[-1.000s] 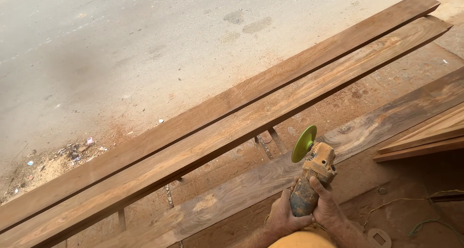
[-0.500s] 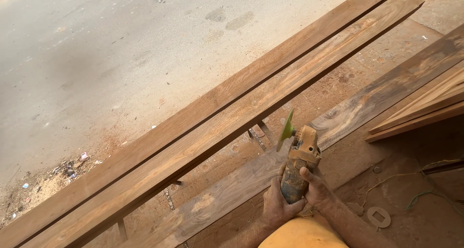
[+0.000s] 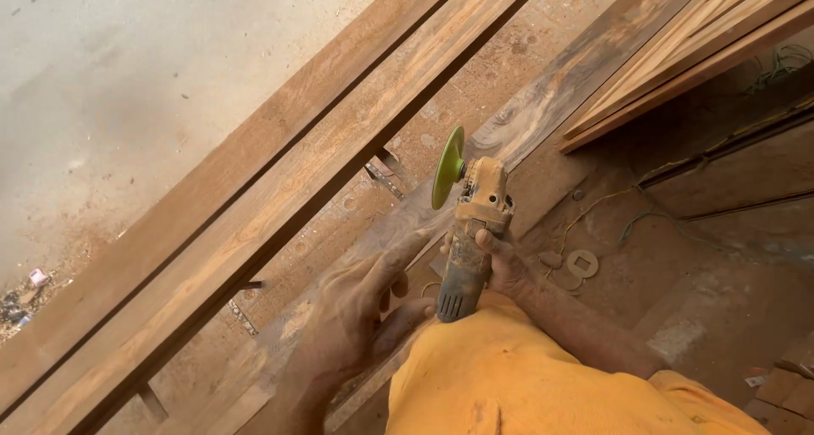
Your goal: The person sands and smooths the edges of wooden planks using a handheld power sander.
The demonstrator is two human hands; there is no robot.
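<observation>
At the frame's centre our right hand (image 3: 500,261) grips the dusty yellow angle grinder (image 3: 469,236), its green disc (image 3: 448,167) upright above the dark plank (image 3: 543,113), while our left hand (image 3: 360,312) hangs spread open just beside it.

Daylight falls on a grey concrete ground (image 3: 127,79) at the upper left, dusted with reddish sawdust. Two long planks (image 3: 280,189) run diagonally on a stand above a sawdust-covered floor (image 3: 729,257). More boards (image 3: 678,53) are stacked at the upper right. A cord (image 3: 610,223) and litter (image 3: 25,291) lie about.
</observation>
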